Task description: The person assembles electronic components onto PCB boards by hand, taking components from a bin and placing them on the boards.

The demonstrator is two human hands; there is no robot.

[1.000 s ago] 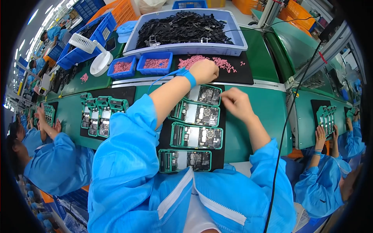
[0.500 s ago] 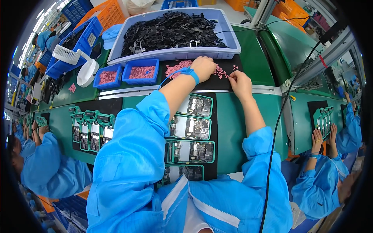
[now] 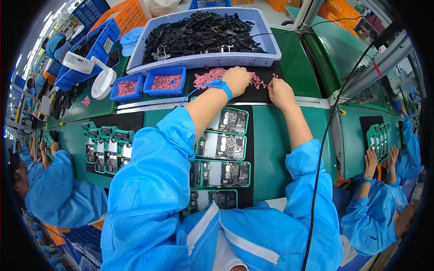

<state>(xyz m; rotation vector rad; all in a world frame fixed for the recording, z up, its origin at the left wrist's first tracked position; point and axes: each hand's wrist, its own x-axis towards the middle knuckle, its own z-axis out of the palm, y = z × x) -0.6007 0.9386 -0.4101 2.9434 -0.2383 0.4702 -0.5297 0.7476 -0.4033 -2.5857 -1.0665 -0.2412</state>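
Observation:
Curled fingers of my left hand (image 3: 237, 80) rest at the right side of a heap of small pink pieces (image 3: 208, 77) on a black mat (image 3: 260, 92); the fingertips and whatever they grip are hidden. To its right, my right hand (image 3: 281, 93) is closed in a pinch, with its fingertips at a lone pink piece (image 3: 275, 75). Whether that piece is held I cannot make out. A blue strap (image 3: 221, 86) circles my left wrist. Closer to me, several opened phone-like devices with exposed circuit boards sit in green frames (image 3: 226, 147) in a column.
A grey bin (image 3: 208, 60) heaped with black parts stands behind my hands. Two blue trays (image 3: 165, 92) of pink pieces are at left, beside a white fan (image 3: 104, 83). A black cable (image 3: 322, 153) hangs at right. Co-workers sit on both sides, one with visible hands (image 3: 370, 160).
My right hand has moved slightly forward, bringing its fingertips up to the lone pink piece. The left hand stays at the heap, with little change.

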